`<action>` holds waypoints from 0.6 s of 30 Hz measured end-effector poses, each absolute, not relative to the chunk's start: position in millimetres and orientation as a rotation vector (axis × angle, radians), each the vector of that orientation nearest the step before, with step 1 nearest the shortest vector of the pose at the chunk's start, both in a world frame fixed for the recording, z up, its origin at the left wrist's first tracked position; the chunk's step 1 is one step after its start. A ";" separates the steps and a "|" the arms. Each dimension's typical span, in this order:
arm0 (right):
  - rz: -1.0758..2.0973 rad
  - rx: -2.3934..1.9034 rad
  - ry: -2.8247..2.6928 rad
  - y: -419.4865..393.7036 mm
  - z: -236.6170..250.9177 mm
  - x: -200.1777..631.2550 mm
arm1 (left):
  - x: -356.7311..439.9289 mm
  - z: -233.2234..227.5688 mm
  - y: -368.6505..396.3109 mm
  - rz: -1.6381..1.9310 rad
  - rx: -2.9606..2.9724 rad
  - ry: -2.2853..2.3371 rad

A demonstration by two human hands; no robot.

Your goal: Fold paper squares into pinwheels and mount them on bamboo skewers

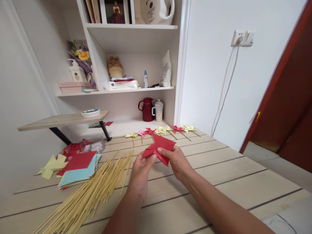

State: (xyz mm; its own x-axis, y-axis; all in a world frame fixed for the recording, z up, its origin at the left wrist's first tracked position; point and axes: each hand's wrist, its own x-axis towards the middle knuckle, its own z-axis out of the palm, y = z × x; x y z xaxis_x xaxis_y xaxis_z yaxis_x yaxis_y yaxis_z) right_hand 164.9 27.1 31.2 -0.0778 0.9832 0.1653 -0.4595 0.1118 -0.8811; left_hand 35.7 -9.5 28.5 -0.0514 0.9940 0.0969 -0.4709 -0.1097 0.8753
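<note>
Both hands hold a folded red paper piece [161, 145] above the wooden table [219, 175]. My left hand [140, 172] pinches its left flap. My right hand [175, 161] grips its right side, thumb on top. Left of my hands a pile of thin bamboo sticks [97, 190] lies fanned on the table. Beyond the sticks sits a stack of red, blue and yellow paper squares [78, 167]. A row of finished paper pinwheels [161, 131] in yellow, pink and red lies along the table's far edge.
A white shelf unit [131, 87] stands behind the table with a red jug [147, 109], a white cup [158, 110], bottles and boxes. A small wooden side shelf [63, 120] juts out at left. A wall socket with cables [240, 39] is at right, beside a red door [287, 107].
</note>
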 end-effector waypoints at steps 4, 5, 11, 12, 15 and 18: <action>1.430 -0.653 -0.968 26.0 28.1 158.9 | 36.7 28.2 -8.3 1.535 0.919 0.761; 1.437 -0.645 -0.956 25.7 27.7 157.7 | 37.1 27.8 -8.4 1.529 0.928 0.759; 1.408 -0.667 -0.903 23.2 28.9 152.3 | 39.4 18.1 -6.4 1.498 0.952 0.867; 1.411 -0.669 -0.893 23.0 29.1 151.8 | 39.0 15.8 -5.2 1.514 0.939 0.918; 1.460 -0.650 -0.853 23.8 28.2 150.8 | 37.9 11.2 -1.6 1.540 0.926 1.006; 1.496 -0.620 -0.805 26.5 24.5 150.7 | 39.8 11.3 -0.4 1.557 0.939 0.923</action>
State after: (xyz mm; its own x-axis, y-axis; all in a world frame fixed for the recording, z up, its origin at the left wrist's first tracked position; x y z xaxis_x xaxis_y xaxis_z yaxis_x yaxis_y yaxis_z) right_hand 150.7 26.5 24.5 -0.0907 0.9925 0.0823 -0.6157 0.0091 -0.7879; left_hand 39.8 -0.4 11.3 -0.1435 0.9839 0.1067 -0.3790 -0.1543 0.9125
